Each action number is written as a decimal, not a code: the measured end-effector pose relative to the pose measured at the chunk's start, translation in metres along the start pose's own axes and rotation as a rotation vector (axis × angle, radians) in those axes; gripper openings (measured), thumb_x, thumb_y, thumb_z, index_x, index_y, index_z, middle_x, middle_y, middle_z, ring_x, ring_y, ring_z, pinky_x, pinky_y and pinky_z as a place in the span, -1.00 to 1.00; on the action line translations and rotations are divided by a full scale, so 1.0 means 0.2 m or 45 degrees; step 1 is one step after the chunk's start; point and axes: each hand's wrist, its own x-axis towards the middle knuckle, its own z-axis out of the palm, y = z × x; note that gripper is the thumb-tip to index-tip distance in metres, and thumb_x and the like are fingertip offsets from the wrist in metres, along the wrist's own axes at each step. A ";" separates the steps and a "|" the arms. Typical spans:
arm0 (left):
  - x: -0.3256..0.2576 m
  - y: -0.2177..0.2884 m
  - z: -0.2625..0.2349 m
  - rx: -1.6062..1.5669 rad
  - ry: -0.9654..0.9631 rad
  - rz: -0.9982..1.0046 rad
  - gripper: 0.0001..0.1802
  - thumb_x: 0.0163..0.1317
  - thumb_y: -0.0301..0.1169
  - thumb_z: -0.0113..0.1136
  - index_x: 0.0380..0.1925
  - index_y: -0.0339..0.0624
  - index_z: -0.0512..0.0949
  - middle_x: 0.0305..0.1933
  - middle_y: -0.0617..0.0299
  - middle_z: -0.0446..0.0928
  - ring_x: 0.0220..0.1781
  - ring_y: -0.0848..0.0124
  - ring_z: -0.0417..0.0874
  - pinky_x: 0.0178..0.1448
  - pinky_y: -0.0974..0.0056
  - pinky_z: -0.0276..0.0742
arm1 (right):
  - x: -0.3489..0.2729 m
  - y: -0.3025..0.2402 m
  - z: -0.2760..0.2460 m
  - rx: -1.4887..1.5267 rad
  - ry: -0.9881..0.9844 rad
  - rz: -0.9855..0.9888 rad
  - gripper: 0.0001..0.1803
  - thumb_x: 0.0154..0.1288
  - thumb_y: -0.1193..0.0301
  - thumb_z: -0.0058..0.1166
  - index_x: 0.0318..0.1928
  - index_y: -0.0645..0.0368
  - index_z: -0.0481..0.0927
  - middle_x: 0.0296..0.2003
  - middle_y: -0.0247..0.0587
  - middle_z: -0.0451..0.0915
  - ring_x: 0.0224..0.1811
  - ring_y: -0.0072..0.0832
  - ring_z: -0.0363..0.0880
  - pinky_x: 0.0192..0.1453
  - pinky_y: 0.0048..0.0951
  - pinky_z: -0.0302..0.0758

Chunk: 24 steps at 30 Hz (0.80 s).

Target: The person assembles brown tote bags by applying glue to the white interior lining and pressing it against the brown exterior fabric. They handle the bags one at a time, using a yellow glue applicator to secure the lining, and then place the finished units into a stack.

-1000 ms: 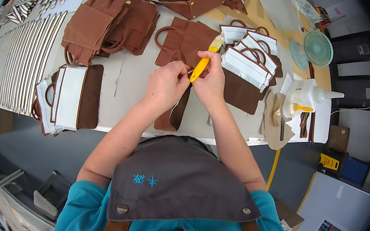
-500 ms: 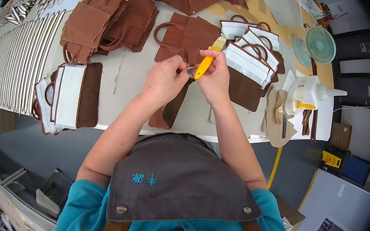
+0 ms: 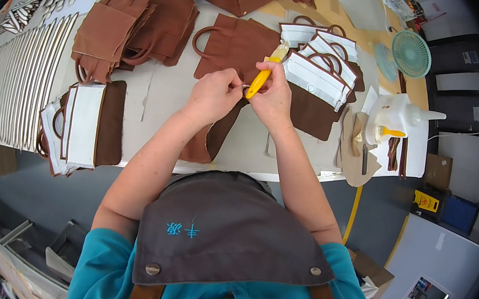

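My right hand [image 3: 275,101] is closed round a brush with a yellow handle [image 3: 261,83], its bristle end pointing away from me. Close beside it, my left hand [image 3: 215,96] is pinched at the fingertips. A tiny shiny piece shows between the two hands, too small to make out. Below them hangs or lies a folded brown leather piece [image 3: 216,133], its upper part hidden by my hands. Just beyond sits a brown leather bag panel [image 3: 237,44] with a looped handle on its left side.
Stacked brown bag panels [image 3: 107,34] lie at the left, with white-faced panels [image 3: 86,124] nearer me. More white-faced panels with handles [image 3: 317,78] are at the right. Beyond them stand a white squeeze bottle [image 3: 393,116] and a green fan [image 3: 411,54]. Pale strips [image 3: 23,81] line the far left.
The view has shifted slightly, so everything sits a little further left. Both hands keep nearly the same pose, and the brush stays in my right hand.
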 end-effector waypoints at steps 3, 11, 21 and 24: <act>0.02 0.01 0.00 -0.058 -0.076 -0.064 -0.87 0.22 -0.40 0.20 -0.33 -0.24 0.57 -0.33 0.05 0.67 -0.26 0.09 0.69 -0.14 0.05 0.57 | 0.02 0.02 -0.11 0.226 0.047 -0.036 -0.53 0.00 0.52 0.47 -0.10 0.04 0.49 -0.28 -0.38 0.60 -0.38 -0.60 0.58 -0.22 -0.49 0.55; 0.03 0.01 -0.03 -0.107 -0.121 -0.047 -0.85 0.24 -0.41 0.17 -0.31 -0.29 0.57 -0.31 0.00 0.66 -0.27 0.08 0.68 -0.15 0.04 0.55 | -0.07 -0.31 -0.49 0.494 -0.118 -0.036 -0.79 0.47 0.32 0.15 -0.23 0.23 0.59 -0.54 -0.37 0.54 -0.44 -0.62 0.53 -0.16 -0.54 0.49; 0.07 -0.02 0.00 -0.084 -0.141 0.051 -0.84 0.25 -0.44 0.15 -0.30 -0.36 0.54 -0.34 0.04 0.64 -0.37 0.26 0.60 -0.22 0.16 0.50 | -0.03 -0.19 -0.32 0.397 -0.238 0.149 -0.75 0.44 0.29 0.19 -0.26 0.24 0.59 -0.61 -0.42 0.50 -0.47 -0.67 0.49 -0.21 -0.59 0.47; 0.08 -0.02 0.00 -0.076 -0.166 0.030 -0.84 0.24 -0.43 0.15 -0.31 -0.34 0.54 -0.31 0.00 0.63 -0.30 0.16 0.62 -0.17 0.10 0.51 | 0.00 -0.19 -0.31 0.342 -0.251 0.170 -0.76 0.42 0.28 0.22 -0.27 0.22 0.60 -0.58 -0.43 0.51 -0.48 -0.67 0.49 -0.22 -0.59 0.47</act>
